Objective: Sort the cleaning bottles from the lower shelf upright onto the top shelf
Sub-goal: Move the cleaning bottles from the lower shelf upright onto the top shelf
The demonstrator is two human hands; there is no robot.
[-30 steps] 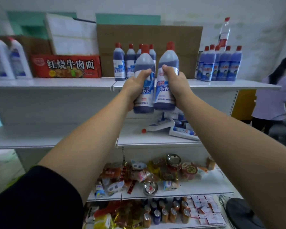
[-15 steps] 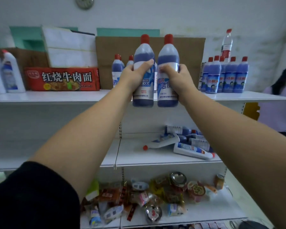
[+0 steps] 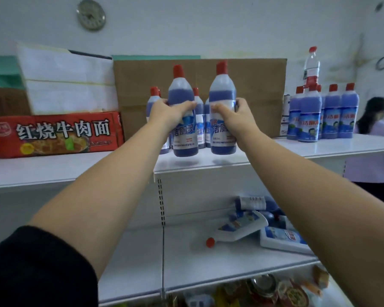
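My left hand [image 3: 170, 113] grips one blue cleaning bottle [image 3: 182, 91] with a red cap, held upright. My right hand [image 3: 236, 116] grips a second upright bottle [image 3: 222, 87] beside it. Both bottles hover just above the top shelf [image 3: 319, 149], in front of a few upright bottles [image 3: 199, 120] partly hidden behind them. Another group of upright blue bottles [image 3: 324, 116] stands at the right of the top shelf. On the lower shelf [image 3: 208, 267] several bottles [image 3: 242, 227] lie on their sides.
A red noodle carton [image 3: 53, 135] sits on the top shelf at left, with white boxes [image 3: 69, 83] and brown cardboard [image 3: 259, 85] behind. A clear water bottle [image 3: 312, 67] stands on the right group. A person [image 3: 377, 138] stands at far right. Snacks [image 3: 275, 291] fill the shelf below.
Both hands have lifted the two bottles from below the top shelf's edge up and forward over it. The bottles have moved slightly apart.
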